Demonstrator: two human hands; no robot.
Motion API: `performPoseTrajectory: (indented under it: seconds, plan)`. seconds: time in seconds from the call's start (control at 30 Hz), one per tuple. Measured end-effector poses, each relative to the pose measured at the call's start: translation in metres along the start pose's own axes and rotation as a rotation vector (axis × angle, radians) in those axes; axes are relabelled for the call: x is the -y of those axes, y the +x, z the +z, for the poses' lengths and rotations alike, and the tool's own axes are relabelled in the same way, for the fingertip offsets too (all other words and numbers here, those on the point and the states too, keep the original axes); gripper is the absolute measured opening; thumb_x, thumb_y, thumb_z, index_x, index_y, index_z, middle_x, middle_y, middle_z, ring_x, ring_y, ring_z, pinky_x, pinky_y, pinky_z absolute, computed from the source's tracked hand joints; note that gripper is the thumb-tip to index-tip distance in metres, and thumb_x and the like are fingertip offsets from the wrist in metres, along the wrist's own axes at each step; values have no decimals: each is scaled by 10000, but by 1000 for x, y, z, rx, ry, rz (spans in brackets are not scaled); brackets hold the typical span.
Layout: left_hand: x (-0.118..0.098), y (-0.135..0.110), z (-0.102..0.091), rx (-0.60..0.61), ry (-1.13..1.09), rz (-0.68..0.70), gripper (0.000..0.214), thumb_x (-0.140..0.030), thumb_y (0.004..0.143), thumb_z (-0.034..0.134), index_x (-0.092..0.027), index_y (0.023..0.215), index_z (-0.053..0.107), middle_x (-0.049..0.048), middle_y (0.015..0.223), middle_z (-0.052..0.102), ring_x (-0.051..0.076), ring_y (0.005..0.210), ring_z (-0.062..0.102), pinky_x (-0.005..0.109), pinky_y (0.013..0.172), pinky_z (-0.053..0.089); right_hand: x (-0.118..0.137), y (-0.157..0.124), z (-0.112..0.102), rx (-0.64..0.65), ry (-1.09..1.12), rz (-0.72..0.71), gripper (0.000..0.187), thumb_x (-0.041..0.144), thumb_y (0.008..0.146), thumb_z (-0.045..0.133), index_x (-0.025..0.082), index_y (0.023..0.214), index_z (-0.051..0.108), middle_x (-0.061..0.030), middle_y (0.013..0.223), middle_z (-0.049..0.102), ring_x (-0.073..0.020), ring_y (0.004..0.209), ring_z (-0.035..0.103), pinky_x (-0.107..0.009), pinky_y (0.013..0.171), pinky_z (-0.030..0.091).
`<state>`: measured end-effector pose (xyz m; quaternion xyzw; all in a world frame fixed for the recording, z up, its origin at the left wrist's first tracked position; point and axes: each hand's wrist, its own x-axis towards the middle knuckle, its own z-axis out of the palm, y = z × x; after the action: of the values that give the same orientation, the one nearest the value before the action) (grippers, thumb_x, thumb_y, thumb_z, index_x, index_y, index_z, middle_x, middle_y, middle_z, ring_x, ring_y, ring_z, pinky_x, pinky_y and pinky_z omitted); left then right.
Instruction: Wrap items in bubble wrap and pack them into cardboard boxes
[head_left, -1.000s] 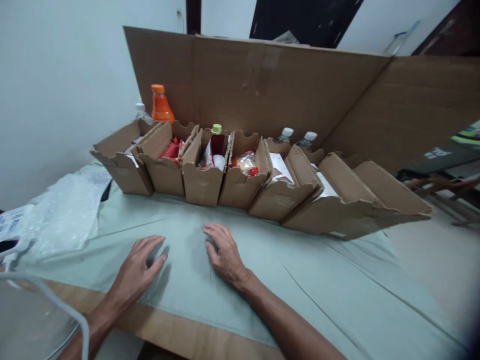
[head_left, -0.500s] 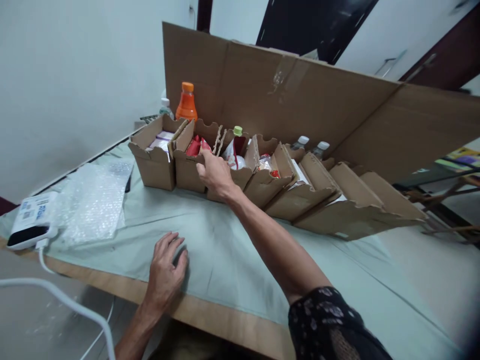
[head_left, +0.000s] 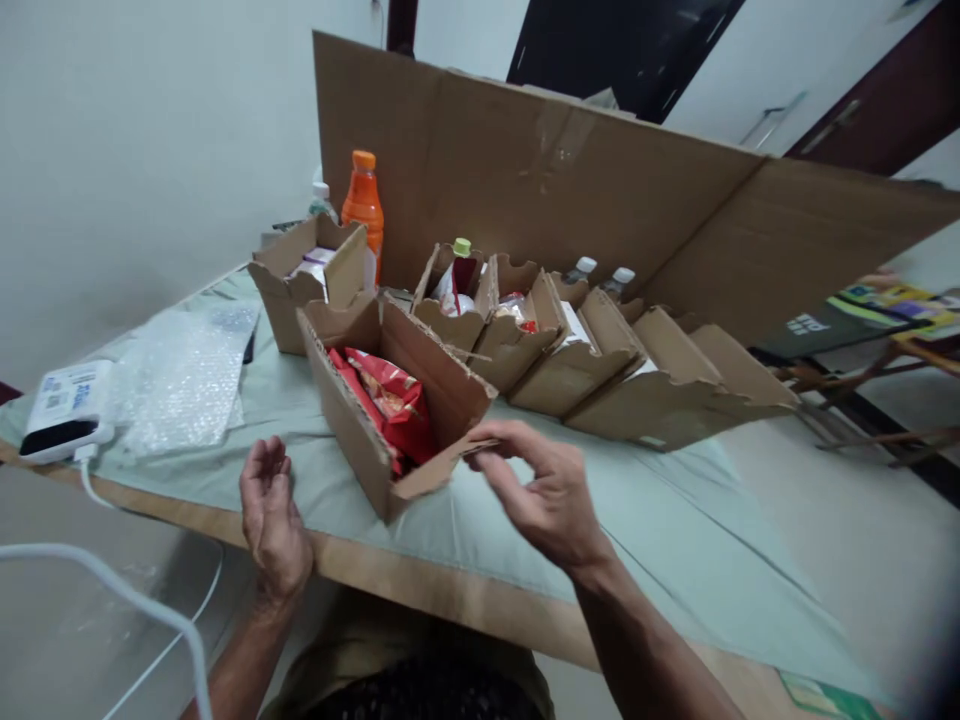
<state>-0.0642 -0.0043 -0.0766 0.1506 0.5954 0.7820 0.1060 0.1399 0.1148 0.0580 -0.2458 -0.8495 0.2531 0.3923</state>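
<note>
Evidently, in the head view, the right hand pinches the near rim of one open-topped brown cardboard box, in front of the row, with shiny red packaging inside. The left hand, empty and loosely curled, is near its left. Behind: one orange plastic bottle.

Bubble wrap beside a white device

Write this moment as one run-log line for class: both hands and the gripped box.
right hand: gripping near rim of cardboard box | left hand: empty, left of box | inside box: red packaging
</note>
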Motion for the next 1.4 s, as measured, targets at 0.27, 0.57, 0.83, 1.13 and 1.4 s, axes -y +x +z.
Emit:
performPoseTrajectory:
  seconds: [0.27, 0.57, 0.83, 1.13, 1.4]
  plan:
    - [-3, -24, -9, 312, 54, 24, 776, -395, 859, 727, -308, 1562, 409, 108, 1611, 451, 320, 1491, 418, 501, 1225, 341, -60, -91, -69, 90, 131, 227, 728, 452, 973, 647, 327, 1607, 311, -161, 1510, 560, -324, 1253, 654, -474, 906, 614]
    - [-23, -9, 25, 321, 386, 6, 682, -410, 774, 752, -237, 1405, 556, 125, 1369, 627, 332, 1315, 583, 488, 1105, 483, -70, -86, -2, 86, -18, 162, 886, 487, 876, 727, 225, 1602, 290, -191, 1598, 430, -400, 1441, 450, -617, 1134, 450]
    - [-4, -34, 93, 529, 232, -88, 707, -410, 754, 747, -197, 1390, 522, 150, 1404, 596, 298, 1246, 629, 467, 1064, 524, -123, -66, -56, -95, -34, 384, 397, 326, 827, 632, 210, 1205, 597, -113, 1127, 714, -287, 967, 675, -453, 869, 583]
    - [15, -33, 96, 445, 344, -73, 628, -412, 753, 732, -189, 1318, 570, 132, 1314, 617, 276, 1172, 657, 425, 1026, 544, -139, -81, -78, -83, -33, 381, 410, 254, 822, 598, 226, 1230, 629, -94, 1138, 739, -261, 945, 709, -422, 817, 596]
    - [25, -32, 92, 455, 436, -79, 547, -482, 764, 705, -183, 1215, 628, 101, 1170, 675, 245, 1008, 693, 414, 955, 553, -137, -5, -165, -174, -578, 68, 398, 229, 901, 615, 221, 1296, 665, -119, 1336, 697, -336, 1249, 608, -518, 1013, 474]
